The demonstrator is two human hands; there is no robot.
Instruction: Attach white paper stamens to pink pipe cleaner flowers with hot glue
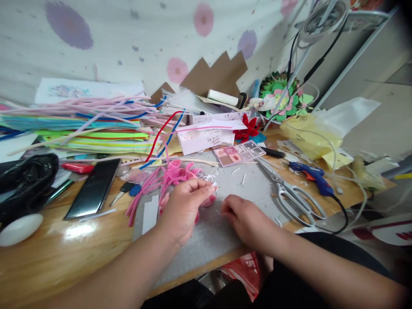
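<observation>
My left hand [185, 206] hovers over a grey cutting mat [212, 234], thumb and fingers pinched on a small white piece [213, 186]. Under and behind it lies a tangle of pink pipe cleaners [167, 178]. My right hand [246, 219] rests on the mat just to the right, fingers curled down and pressed together near a thin clear strip; what they hold is hidden. Both hands nearly meet at the fingertips.
Large scissors [291, 195] and a blue glue gun [313, 176] lie to the right. A makeup palette [240, 153], a white box [202, 139], stacked coloured pipe cleaners [83, 128], a black phone [93, 189], keys [125, 191] and a black bag [24, 180] crowd the wooden table.
</observation>
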